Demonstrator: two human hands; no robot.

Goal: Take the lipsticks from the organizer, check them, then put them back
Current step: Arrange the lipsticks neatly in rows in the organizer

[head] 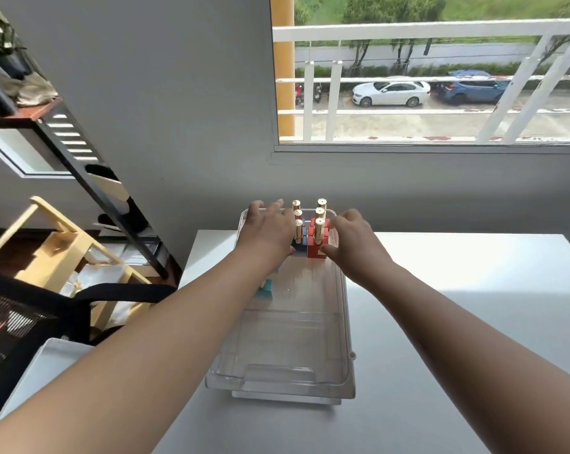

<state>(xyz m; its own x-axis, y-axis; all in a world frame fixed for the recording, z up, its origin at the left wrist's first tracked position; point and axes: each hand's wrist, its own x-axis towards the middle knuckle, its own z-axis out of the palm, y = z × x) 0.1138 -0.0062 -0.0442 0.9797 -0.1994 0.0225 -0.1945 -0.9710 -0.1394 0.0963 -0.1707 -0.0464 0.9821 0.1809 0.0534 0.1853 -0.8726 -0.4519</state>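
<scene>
While both hands reach into the far end of the clear plastic organizer (344,322), the lipsticks (319,229) stand upright there in two short rows, gold caps up, their lower ends seated in coloured square bases: red (315,249) on the right, a darker blue (301,239) on the left. A teal piece (266,286) lies alone nearer in the tray, by the left wall.

Judging by their look, the lipsticks are light, rigid tubes with smooth metallic caps, likely slippery under dry fingers and easy to knock over, since they are tall, thin and crowded. A pinch low on the gold barrel, just above the base, would probably lift one cleanly; pulling at the very top risks drawing off only the cap. The organizer itself seems thin, stiff and light enough to slide on the white table (473,273).

The left hand (268,229) hovers flat beside the left row, fingers spread loosely and extended toward the far wall; it appears to grip nothing, though whether its thumb touches the nearest tube is hidden. The right hand (350,235) is curled, fingers (337,221) just beside the right row and the thumb (327,250) touching the red base. The fingers are partly apart, not yet clamped round any tube.
</scene>
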